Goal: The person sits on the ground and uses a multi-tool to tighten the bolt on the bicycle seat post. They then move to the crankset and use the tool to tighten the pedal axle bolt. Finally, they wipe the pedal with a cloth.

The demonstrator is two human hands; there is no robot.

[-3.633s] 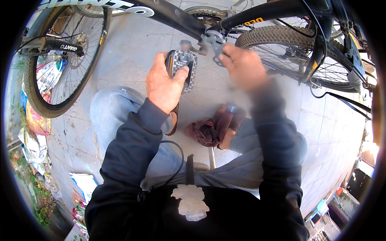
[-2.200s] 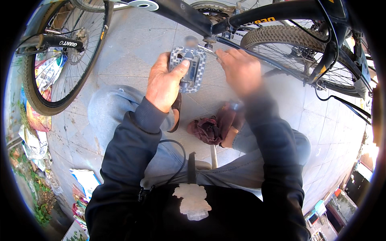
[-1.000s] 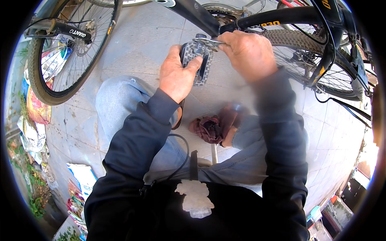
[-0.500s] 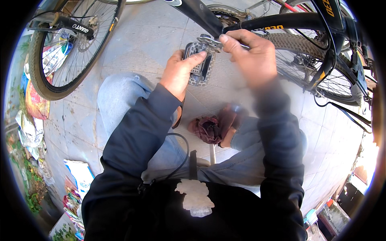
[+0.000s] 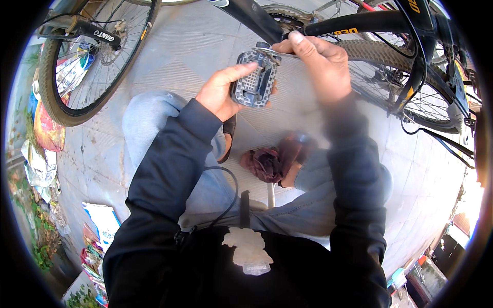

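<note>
My left hand point(image 5: 226, 90) grips a dark bicycle pedal point(image 5: 255, 79) with a chequered tread, thumb on its face and fingertips curled around the far side. At the pedal's upper end, by its axle, lies the head of a thin metal spanner point(image 5: 264, 50). My right hand point(image 5: 321, 61) pinches the spanner's other end between thumb and fingers, and hides part of it. The pedal sits just below the black bicycle frame point(image 5: 251, 20); the joint to the crank cannot be made out.
A bicycle wheel point(image 5: 47, 87) with a knobby tyre stands at the far left, a rear wheel point(image 5: 382, 54) at the right. A dark maroon cloth point(image 5: 263, 164) lies by my foot. Bags and wrappers point(image 5: 49, 128) line the left edge, beside plants point(image 5: 38, 236).
My left hand has turned the pedal so its face shows more fully, and shifted slightly left and down. My right hand has moved a little, with the spanner levelled across the axle.
</note>
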